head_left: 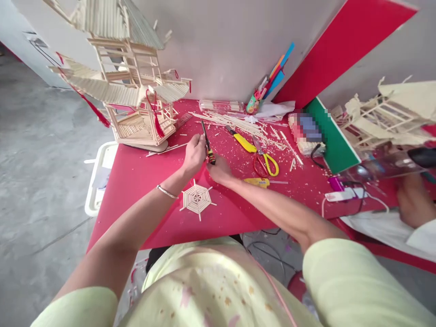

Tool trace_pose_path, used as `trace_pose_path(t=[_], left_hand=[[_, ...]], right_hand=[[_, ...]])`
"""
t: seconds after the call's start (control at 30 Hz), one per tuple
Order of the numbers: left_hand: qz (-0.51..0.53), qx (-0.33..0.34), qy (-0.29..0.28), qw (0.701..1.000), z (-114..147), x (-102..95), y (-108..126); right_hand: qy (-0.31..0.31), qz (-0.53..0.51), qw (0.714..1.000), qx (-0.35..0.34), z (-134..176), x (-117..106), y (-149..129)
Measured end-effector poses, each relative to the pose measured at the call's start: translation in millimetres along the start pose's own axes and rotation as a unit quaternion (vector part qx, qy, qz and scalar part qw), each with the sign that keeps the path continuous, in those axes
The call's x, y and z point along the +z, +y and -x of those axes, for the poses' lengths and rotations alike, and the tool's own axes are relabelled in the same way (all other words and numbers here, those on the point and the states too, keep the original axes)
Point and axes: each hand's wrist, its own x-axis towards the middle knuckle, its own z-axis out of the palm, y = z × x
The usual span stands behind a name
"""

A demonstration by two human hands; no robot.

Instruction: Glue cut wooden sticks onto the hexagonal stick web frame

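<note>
Above the red tabletop [136, 177], a slim hand tool with a black-and-yellow handle [210, 157] and a narrow dark shaft points away from me; its exact kind is unclear. My right hand [218, 170] is closed at the handle. Right beside it, my left hand [195, 154] has its fingers curled together, and whatever they pinch is hidden. A flat hexagonal web of thin wooden sticks [197, 199] lies just in front of the hands. To their right are a yellow utility knife [243, 141], scissors with red and yellow handles [270, 164] and a yellow tool [257, 182].
A stick-built pavilion [136, 91] with red tassels stands at the back left. Loose sticks [235, 123] and shavings litter the back. A pen cup [252, 103] stands by the wall. Beyond a green panel [332, 136] are another stick model [378, 113] and another person's arm [413, 200].
</note>
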Motion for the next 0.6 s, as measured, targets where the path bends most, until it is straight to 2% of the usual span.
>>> trace_pose_path(t=[0.07,0.2,0.37,0.47,0.6], left_hand=[[0.023,-0.017,0.011,1.000,-0.8,-2.6,4.7],[0.051,-0.071,-0.011,0.996,-9.3,-19.3,17.7],[0.066,-0.095,-0.064,0.991,-11.5,-41.5,25.5],[0.032,-0.091,-0.109,0.989,-0.5,-56.6,25.2],[-0.078,-0.075,-0.164,0.980,20.8,-85.1,25.1]], right_hand=[[-0.006,-0.003,1.000,0.008,-2.9,1.1,-1.9],[-0.051,-0.036,0.997,0.037,-14.8,-4.9,-15.2],[-0.100,-0.092,0.989,0.066,-13.1,-26.0,-36.9],[-0.115,-0.097,0.988,0.033,12.1,-43.8,-38.7],[-0.129,-0.059,0.990,-0.015,72.0,-59.9,-25.6]])
